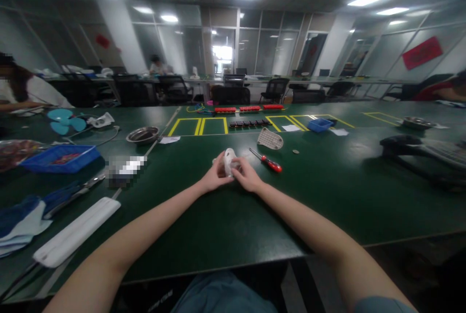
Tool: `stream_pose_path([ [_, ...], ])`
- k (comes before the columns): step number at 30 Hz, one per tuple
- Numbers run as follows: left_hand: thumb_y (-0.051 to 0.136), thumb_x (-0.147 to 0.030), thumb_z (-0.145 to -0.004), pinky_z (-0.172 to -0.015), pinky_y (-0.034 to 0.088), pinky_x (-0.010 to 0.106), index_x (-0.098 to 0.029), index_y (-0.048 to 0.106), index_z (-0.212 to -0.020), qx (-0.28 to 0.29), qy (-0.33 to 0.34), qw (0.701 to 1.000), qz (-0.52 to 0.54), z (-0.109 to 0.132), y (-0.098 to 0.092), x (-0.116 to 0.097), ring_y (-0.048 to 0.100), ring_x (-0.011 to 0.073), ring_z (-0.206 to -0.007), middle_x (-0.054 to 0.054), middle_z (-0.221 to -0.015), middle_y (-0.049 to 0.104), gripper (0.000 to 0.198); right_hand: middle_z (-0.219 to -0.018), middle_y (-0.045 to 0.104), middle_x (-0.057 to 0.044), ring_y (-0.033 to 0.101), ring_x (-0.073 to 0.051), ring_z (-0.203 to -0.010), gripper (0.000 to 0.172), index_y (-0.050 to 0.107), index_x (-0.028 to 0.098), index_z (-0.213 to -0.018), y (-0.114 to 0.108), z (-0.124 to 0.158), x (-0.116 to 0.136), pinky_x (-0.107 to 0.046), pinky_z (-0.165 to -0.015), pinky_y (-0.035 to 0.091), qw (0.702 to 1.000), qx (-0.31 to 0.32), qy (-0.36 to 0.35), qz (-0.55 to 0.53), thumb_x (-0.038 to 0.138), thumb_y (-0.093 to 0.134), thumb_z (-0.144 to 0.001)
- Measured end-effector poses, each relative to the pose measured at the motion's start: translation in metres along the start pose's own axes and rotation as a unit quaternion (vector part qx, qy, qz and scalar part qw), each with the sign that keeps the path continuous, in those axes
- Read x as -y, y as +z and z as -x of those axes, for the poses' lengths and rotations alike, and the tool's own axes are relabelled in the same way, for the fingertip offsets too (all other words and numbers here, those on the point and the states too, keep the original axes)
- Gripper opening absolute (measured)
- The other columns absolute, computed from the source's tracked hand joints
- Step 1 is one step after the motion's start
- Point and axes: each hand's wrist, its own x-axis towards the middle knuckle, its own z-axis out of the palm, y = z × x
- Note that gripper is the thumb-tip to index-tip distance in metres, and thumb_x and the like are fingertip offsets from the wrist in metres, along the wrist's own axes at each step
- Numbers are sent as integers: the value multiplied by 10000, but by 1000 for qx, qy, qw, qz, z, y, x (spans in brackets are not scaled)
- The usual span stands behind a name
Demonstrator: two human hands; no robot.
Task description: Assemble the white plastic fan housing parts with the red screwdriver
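Left hand and right hand both curled around one white plastic part, fingers closed on it from either side. Part near middle of green table; cannot tell whether touching it. Just right: one red-handled screwdriver. Beyond screwdriver: one perforated plate, one small disc. Farther off: three red racks, one black rack, two metal bowls.
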Motion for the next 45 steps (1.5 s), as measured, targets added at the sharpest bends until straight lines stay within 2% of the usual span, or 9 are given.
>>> stream_pose_path([
  [3,794,-251,-682,-1002,463,456,-174,327,-1414,-29,5,1000,-2,-3,0,4,581,297,-1176,181,-1320,552,872,-1137,573,-77,585,-182,-905,367,448,222,-1273,0,3,7,-365,-857,485,999,34,-30,-6,378,454,-940],
  [8,756,-179,-695,-1053,420,451,-158,381,-1356,-74,-4,997,-17,-7,-6,9,556,273,-1216,171,-1328,561,760,-1133,616,-81,606,-200,-947,341,414,234,-1295,-4,-3,1,-385,-856,489,1000,-13,14,-12,344,377,-974],
  [13,635,-143,-753,-959,494,420,-130,455,-1298,-147,-41,988,-24,-7,-16,10,624,255,-1103,144,-1241,621,574,-1150,596,-113,573,-224,-1018,342,522,188,-1208,-4,-10,-24,-416,-921,457,991,-45,57,108,347,476,-908],
  [17,680,-264,-771,-886,527,417,-145,537,-1244,-113,-59,990,-60,-6,-18,9,650,263,-1029,126,-1169,661,509,-1331,510,-141,467,-284,-1214,507,478,190,-1308,2,-12,-39,-489,-1026,371,980,13,64,186,306,588,-827],
  [21,697,-369,-780,-911,509,415,-159,546,-1255,-110,-54,990,-66,-8,-18,10,637,259,-1056,137,-1201,649,540,-1290,551,-119,465,-287,-1200,452,501,219,-1286,5,-12,-39,-499,-1002,370,975,60,54,209,289,573,-845],
  [27,675,-411,-797,-927,488,415,-158,536,-1281,-77,-42,990,-115,-7,-18,8,618,271,-1082,138,-1212,640,563,-1030,614,-103,538,-244,-1005,211,599,201,-1063,4,-9,-31,-405,-893,440,974,35,38,219,250,531,-870],
  [32,668,-438,-794,-910,495,405,-181,516,-1324,-1,-36,987,-159,-5,-15,5,630,268,-1046,117,-1191,652,608,-1186,569,-132,507,-282,-1084,404,530,225,-1266,5,-11,-34,-448,-918,425,967,30,44,248,251,553,-863],
  [36,660,-444,-795,-926,492,402,-176,499,-1333,11,-38,983,-181,-4,-15,2,626,265,-1057,112,-1204,647,623,-1334,495,-105,447,-291,-1195,356,555,268,-1260,5,-12,-34,-481,-966,385,959,81,47,268,304,512,-908],
  [45,652,-444,-800,-947,488,415,-171,493,-1338,5,-46,979,-199,-5,-15,2,624,270,-1076,109,-1222,644,624,-1074,600,-97,527,-217,-1007,259,637,221,-1118,-1,-10,-20,-327,-884,412,953,64,67,289,320,454,-964],
])
